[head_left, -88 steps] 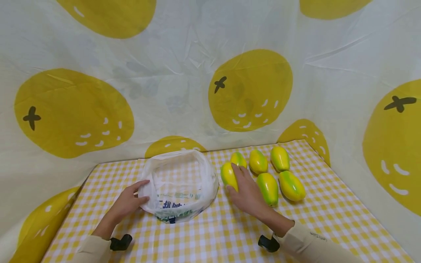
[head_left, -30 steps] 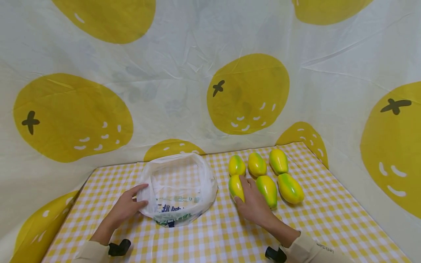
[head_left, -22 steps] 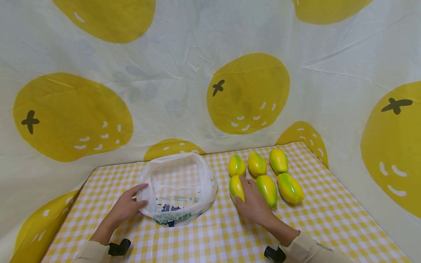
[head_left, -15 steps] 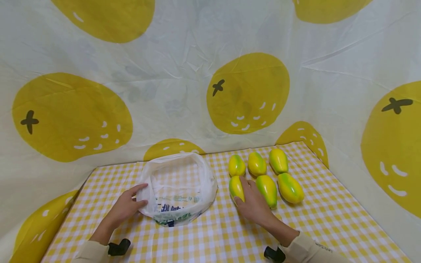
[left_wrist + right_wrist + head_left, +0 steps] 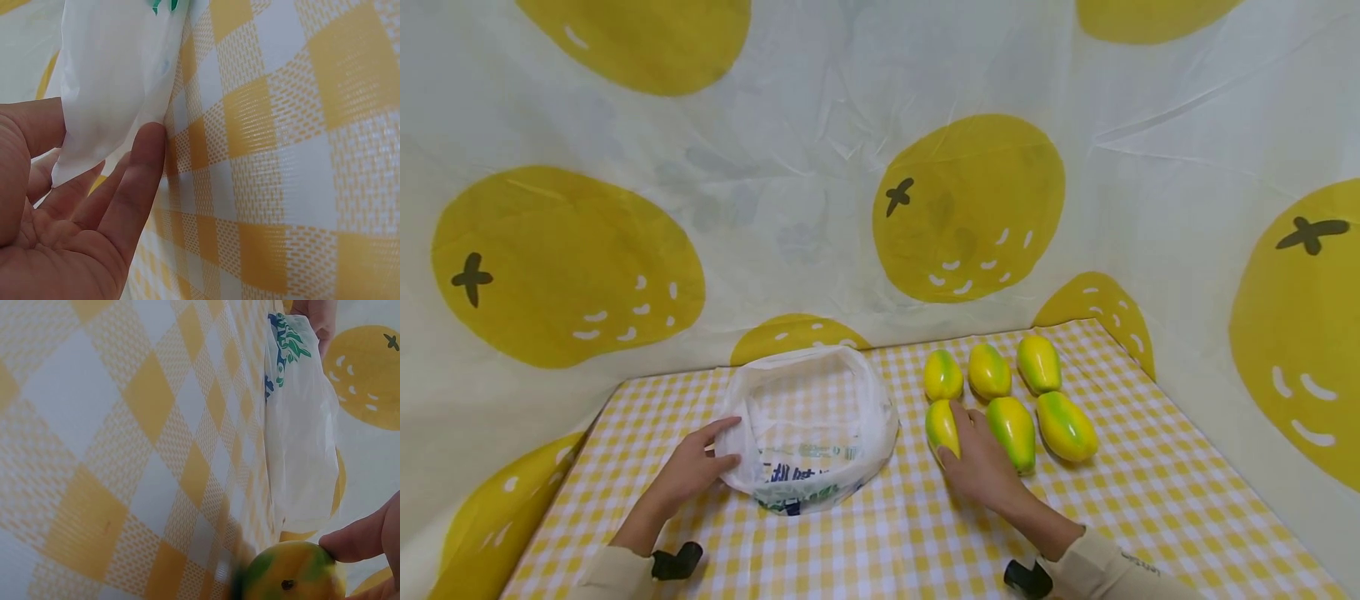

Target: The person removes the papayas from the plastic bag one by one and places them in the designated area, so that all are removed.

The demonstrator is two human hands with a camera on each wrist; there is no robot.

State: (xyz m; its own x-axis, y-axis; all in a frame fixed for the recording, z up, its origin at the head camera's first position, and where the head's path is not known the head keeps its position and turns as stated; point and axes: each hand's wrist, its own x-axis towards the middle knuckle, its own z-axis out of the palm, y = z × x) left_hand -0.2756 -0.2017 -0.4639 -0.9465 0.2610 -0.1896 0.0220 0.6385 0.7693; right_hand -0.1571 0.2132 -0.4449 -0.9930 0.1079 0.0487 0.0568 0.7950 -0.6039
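My right hand [image 5: 981, 462] grips a yellow-and-green papaya [image 5: 942, 427] at the left end of the front row. In the right wrist view, that papaya [image 5: 287, 575] shows its dark stem end, with a fingertip against its side. My left hand [image 5: 688, 468] is at the left side of a white plastic bag [image 5: 880, 425], thumb and forefinger spread apart against it. The bag stands with its mouth wide, its rim turned out and print on its front. Seen from the left wrist, the bag's film [image 5: 106, 81] hangs between the digits of the left hand [image 5: 81, 237], which are fairly straight.
Two more papayas lie in the front row, a green-striped papaya [image 5: 1067, 427] at its right end. Behind them is a back row, including a papaya [image 5: 989, 371] in its middle. Yellow checked cloth [image 5: 820, 558] covers the table; a fruit-printed curtain [image 5: 790, 208] hangs close behind.
From 2.9 to 1.0 seconds ago my right hand brought the papaya from beside the bag, rightward and toward me, into the front row. Since then both hands have kept their places.
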